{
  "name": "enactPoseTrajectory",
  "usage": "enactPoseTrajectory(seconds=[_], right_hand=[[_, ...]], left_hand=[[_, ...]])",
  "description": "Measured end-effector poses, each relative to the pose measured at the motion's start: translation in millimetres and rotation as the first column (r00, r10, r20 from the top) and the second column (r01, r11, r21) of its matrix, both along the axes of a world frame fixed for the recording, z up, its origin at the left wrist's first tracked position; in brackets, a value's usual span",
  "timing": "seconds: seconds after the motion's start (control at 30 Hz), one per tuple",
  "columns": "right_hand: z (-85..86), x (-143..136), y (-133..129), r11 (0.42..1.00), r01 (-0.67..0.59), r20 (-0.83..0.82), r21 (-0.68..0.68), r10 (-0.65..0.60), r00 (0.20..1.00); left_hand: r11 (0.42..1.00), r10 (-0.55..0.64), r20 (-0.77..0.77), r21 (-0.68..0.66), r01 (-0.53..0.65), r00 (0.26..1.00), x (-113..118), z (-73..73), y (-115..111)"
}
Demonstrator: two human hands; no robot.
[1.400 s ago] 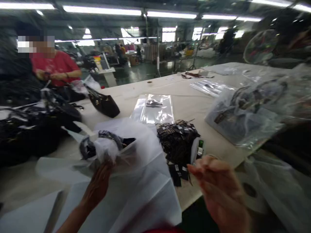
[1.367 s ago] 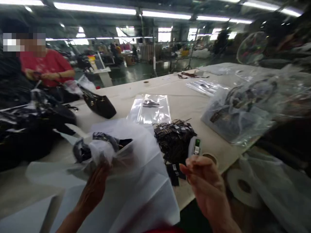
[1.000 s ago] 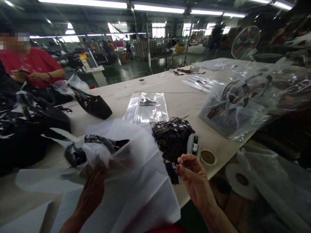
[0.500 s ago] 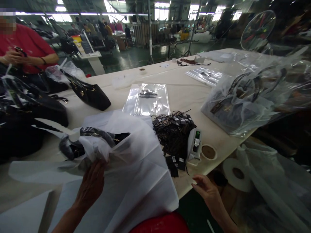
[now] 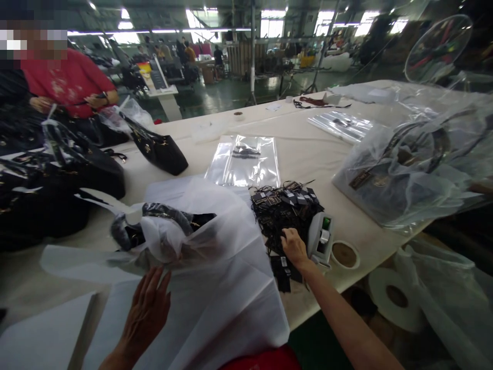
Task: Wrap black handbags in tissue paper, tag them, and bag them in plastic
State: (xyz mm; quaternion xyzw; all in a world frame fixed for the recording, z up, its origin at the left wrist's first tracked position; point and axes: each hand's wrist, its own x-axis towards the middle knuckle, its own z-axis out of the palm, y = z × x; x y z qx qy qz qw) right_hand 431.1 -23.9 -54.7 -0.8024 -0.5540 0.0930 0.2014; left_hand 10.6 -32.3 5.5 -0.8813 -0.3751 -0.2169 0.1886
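Observation:
White wrapping sheets (image 5: 231, 257) lie over the near part of the table, around a black handbag (image 5: 169, 216) whose handles are covered in clear film. Just in front of the bag, my left hand (image 5: 148, 303) rests on the white sheet with its fingers stretched out. My right hand (image 5: 295, 246) is at the pile of black tags (image 5: 283, 205), fingers bent down onto it; whatever they hold is hidden. Right beside that hand stands a tape dispenser (image 5: 320, 239), with a tape roll (image 5: 345, 254) to its right.
Black handbags (image 5: 92, 164) crowd the left side, near a person in red (image 5: 69, 82). Clear plastic sleeves (image 5: 246, 162) lie mid-table. A plastic-wrapped bag (image 5: 385, 190) stands at the right edge. Below it, a large white roll (image 5: 396, 298) sits under the table.
My right hand has moved from beyond the table edge onto the tag pile. My left hand has drawn back slightly from the wrapped bag. The view has shifted left.

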Motion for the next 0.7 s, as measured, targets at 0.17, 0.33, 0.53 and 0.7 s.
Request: enactPoseTrajectory(seconds=[0.17,0.33,0.53,0.7], right_hand=[[0.4,-10.4,66.6,0.986,-0.157,-0.037,0.061,0.159,0.987],[-1.8,-21.2,106.4,0.966,-0.205,-0.161,0.16,0.23,0.96],[-0.2,-9.8,121.8,0.944,-0.038,-0.422,0.329,0.182,0.888],[33.3,22.7,120.2,0.885,0.189,-0.629,0.426,0.139,0.764]], left_hand=[[0.996,0.075,-0.002,-0.051,-0.075,0.997,-8.6,-6.1,-31.3],[0.987,0.152,-0.056,-0.04,-0.154,0.987,-28.2,-11.9,-53.7],[0.977,0.206,-0.061,-0.038,-0.209,0.977,-37.1,-14.7,-68.4],[0.983,0.175,-0.053,-0.038,-0.177,0.983,-30.9,-17.3,-65.8]])
